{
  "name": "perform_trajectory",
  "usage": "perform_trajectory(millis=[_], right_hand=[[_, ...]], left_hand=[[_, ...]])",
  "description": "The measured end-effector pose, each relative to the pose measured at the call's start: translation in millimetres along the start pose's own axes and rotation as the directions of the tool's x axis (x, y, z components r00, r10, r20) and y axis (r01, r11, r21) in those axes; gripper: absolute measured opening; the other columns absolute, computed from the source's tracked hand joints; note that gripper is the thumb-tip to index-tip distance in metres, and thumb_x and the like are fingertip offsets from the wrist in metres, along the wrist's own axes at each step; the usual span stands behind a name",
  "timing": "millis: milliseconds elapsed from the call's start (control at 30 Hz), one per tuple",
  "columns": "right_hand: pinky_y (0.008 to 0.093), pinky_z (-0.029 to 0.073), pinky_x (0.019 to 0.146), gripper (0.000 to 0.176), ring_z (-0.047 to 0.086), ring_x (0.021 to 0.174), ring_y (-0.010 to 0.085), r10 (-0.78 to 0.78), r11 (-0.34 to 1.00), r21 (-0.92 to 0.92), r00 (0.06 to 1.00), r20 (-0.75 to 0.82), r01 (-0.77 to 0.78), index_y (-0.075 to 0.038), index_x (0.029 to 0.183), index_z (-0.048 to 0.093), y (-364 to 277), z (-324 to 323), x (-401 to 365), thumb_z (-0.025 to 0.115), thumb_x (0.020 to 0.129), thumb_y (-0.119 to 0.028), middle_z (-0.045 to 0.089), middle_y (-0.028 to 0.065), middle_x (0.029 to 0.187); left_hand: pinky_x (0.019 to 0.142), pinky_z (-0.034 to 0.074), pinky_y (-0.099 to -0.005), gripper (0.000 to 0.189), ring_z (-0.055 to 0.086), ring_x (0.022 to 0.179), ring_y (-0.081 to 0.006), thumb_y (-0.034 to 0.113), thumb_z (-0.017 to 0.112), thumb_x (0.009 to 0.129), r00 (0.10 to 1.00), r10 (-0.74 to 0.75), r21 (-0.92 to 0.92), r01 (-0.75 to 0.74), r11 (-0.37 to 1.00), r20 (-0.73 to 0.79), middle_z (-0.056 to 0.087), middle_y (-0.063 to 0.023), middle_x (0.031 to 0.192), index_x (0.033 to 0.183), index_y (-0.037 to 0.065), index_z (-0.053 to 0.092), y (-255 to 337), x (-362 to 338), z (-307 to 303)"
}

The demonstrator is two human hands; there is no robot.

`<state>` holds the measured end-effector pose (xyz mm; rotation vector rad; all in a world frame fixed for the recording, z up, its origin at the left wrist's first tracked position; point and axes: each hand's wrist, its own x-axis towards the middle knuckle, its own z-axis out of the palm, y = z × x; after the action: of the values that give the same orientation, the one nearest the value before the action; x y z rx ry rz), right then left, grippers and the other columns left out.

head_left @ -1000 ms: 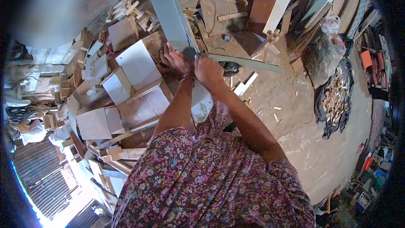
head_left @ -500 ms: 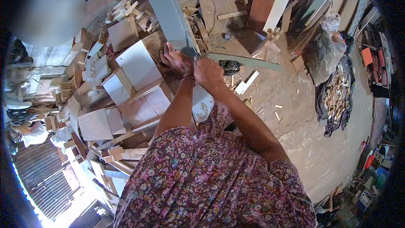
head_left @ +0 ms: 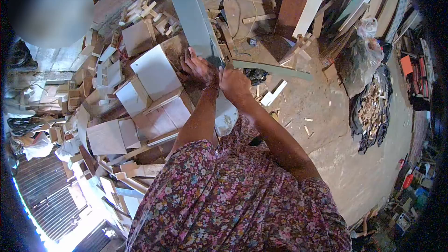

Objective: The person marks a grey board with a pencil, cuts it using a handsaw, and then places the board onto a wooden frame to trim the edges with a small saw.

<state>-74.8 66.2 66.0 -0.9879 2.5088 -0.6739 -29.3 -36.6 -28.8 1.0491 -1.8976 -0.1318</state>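
A long grey board (head_left: 189,11) runs from the top of the view down to my hands. My left hand (head_left: 199,69) lies on its near end, fingers apart, with a bracelet at the wrist. Right beside it, my right hand (head_left: 234,84) is closed in a fist round something small and dark, too hidden to name. A narrow grey-green strip (head_left: 275,69) reaches out to the right from near my right hand. Below both hands a pale, spotted surface (head_left: 226,117) shows between my forearms.
White and wooden boxes (head_left: 156,72) stand at the left among many wood offcuts. A black bag of wood scraps (head_left: 373,112) and a clear plastic bag (head_left: 357,60) sit on the right. Planks (head_left: 295,2) lean at the top, and small scraps dot the floor (head_left: 336,158).
The view has shifted slightly, so the board and both hands appear a little further right. My hands keep nearly the same pose at the board's end.
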Motion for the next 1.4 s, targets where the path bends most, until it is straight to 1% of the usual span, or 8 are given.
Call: perform_trajectory(millis=[67,167,267,467,700,767,1100,1400], right_hand=[[0.042,0.046,0.057,0.037,0.057,0.065,0.0345,-0.095,0.994,-0.053,0.995,0.037,0.097,0.001,0.075,0.056,-3.8,-2.0,6.4,0.035,0.082,-0.029,0.057,0.0187,0.069],[0.0421,0.046,0.057,0.038,0.057,0.065,0.0342,-0.2,0.98,-0.012,0.979,-0.028,0.2,0.001,0.074,0.056,-14.4,-3.8,39.6,0.035,0.082,-0.029,0.057,0.0188,0.069],[0.0423,0.046,0.058,0.037,0.057,0.066,0.0341,-0.103,0.991,0.065,0.983,-0.149,0.114,0.001,0.074,0.056,-24.5,0.4,49.1,0.035,0.082,-0.029,0.057,0.019,0.069],[0.0416,0.047,0.054,0.037,0.057,0.059,0.0336,0.0,1.0,-0.002,1.0,0.029,0.0,0.002,0.083,0.049,14.9,6.6,-7.3,0.033,0.083,-0.032,0.056,0.0206,0.063],[0.0433,0.046,0.052,0.038,0.056,0.057,0.0346,-0.063,0.997,-0.038,0.998,0.016,0.063,0.002,0.085,0.046,22.5,14.3,-7.6,0.036,0.082,-0.034,0.055,0.0212,0.061],[0.0442,0.045,0.051,0.038,0.056,0.056,0.0364,-0.086,0.996,-0.033,0.993,-0.079,0.084,0.003,0.087,0.043,28.9,19.6,-7.0,0.037,0.082,-0.034,0.055,0.0212,0.061],[0.045,0.044,0.053,0.046,0.054,0.06,0.0398,-0.106,0.975,0.174,0.981,-0.164,0.134,0.006,0.091,0.039,40.9,44.1,-1.1,0.039,0.081,-0.038,0.054,0.0245,0.062],[0.0448,0.044,0.062,0.054,0.054,0.071,0.0399,-0.124,0.978,0.176,0.991,0.057,0.112,0.008,0.105,0.033,32.6,40.5,3.3,0.034,0.082,-0.04,0.054,0.0261,0.076]], left_hand=[[0.087,0.024,-0.0486,0.043,0.033,0.103,-0.034,0.029,0.042,0.08,0.999,0.024,0.103,-0.027,0.994,0.026,0.042,-0.0151,0.11,0.115,0.005,0.038,-0.7,-1.6,6.6],[0.087,0.02,-0.0514,0.042,0.034,0.103,-0.0337,0.03,0.04,0.082,0.989,-0.131,-0.251,0.111,0.962,-0.064,0.043,-0.0142,0.109,0.116,0.006,0.037,1.0,-5.6,16.7],[0.088,0.009,-0.0561,0.037,0.032,0.107,-0.0318,0.027,0.036,0.084,0.988,-0.115,-0.041,0.111,0.993,-0.107,0.043,-0.0114,0.112,0.116,0.009,0.038,19.8,1.0,4.3],[0.089,0.021,-0.05,0.036,0.029,0.107,-0.0355,0.017,0.034,0.082,0.987,-0.159,-0.082,0.156,0.984,-0.028,0.04,-0.0156,0.112,0.115,0.005,0.038,25.1,4.1,1.0],[0.089,0.014,-0.0555,0.037,0.031,0.106,-0.0331,0.016,0.037,0.078,0.994,-0.004,-0.122,-0.009,0.992,-0.105,0.04,-0.0125,0.112,0.114,0.009,0.04,9.2,2.2,7.4],[0.089,0.008,-0.0573,0.037,0.031,0.108,-0.0293,0.018,0.039,0.078,0.972,-0.232,0.136,0.226,0.965,0.029,0.041,-0.0086,0.112,0.114,0.013,0.041,18.6,1.8,4.2],[0.089,0.01,-0.0563,0.037,0.027,0.115,-0.0263,0.025,0.036,0.08,0.999,-0.044,0.239,0.035,0.97,0.032,0.04,-0.0068,0.116,0.115,0.013,0.039,27.5,2.2,-20.7],[0.089,0.019,-0.0484,0.041,0.029,0.114,-0.0284,0.025,0.037,0.08,0.966,0.062,0.354,-0.151,0.923,0.25,0.034,-0.0123,0.121,0.116,0.006,0.036,32.7,-0.3,-52.6]])
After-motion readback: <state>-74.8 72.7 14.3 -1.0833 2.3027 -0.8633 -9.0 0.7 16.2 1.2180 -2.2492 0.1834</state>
